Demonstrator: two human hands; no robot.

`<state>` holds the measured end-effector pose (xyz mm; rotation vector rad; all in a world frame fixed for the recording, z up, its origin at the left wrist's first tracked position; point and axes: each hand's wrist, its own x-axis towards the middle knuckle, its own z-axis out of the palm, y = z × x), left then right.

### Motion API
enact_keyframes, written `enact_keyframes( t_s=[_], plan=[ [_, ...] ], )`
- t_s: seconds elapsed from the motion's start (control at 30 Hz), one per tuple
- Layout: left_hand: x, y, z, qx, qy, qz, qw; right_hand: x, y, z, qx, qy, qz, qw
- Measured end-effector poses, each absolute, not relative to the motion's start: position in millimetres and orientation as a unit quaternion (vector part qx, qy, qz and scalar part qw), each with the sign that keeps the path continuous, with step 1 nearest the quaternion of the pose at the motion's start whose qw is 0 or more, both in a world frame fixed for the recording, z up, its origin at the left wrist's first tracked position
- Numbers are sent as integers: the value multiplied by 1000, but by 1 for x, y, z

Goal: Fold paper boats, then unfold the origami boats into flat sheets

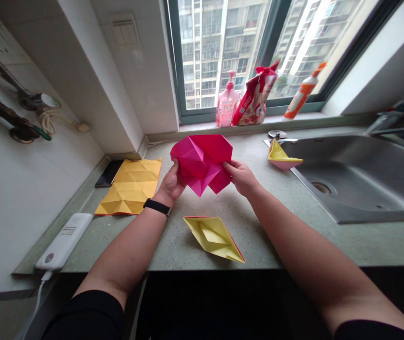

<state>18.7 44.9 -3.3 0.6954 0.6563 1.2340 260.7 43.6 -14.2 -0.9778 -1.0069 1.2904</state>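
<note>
A creased sheet of magenta paper (205,160), partly folded with its lower edge in points, is held up above the counter between both hands. My left hand (173,182) pinches its left side, thumb in front. At the right edge my right hand (240,175) grips it, also with the thumb in front; its other fingers are mostly hidden behind the paper. Below, near the counter's front edge, lies a yellow folded paper boat (214,236) with a red outer side. To the left, a creased yellow-orange paper sheet (131,186) lies spread out.
A dark phone (109,173) lies beside the yellow-orange sheet, and a white power bank (65,241) with a cable is at front left. A yellow and pink paper boat (282,156) rests by the metal sink (365,174). Bottles, including a pink pump bottle (227,104), line the windowsill.
</note>
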Motion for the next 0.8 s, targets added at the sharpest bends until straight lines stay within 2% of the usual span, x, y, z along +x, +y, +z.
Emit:
enact_keyframes(
  t_s=[0.27,0.57,0.8],
  plan=[
    [26,27,-9,374,249,451,771,259,46,-17,-402,-424,499,640],
    [17,25,-4,386,217,459,770,265,48,-16,-401,-415,547,606],
    [7,45,-9,425,337,509,668,313,65,-12,-470,-481,340,658]
  ],
)
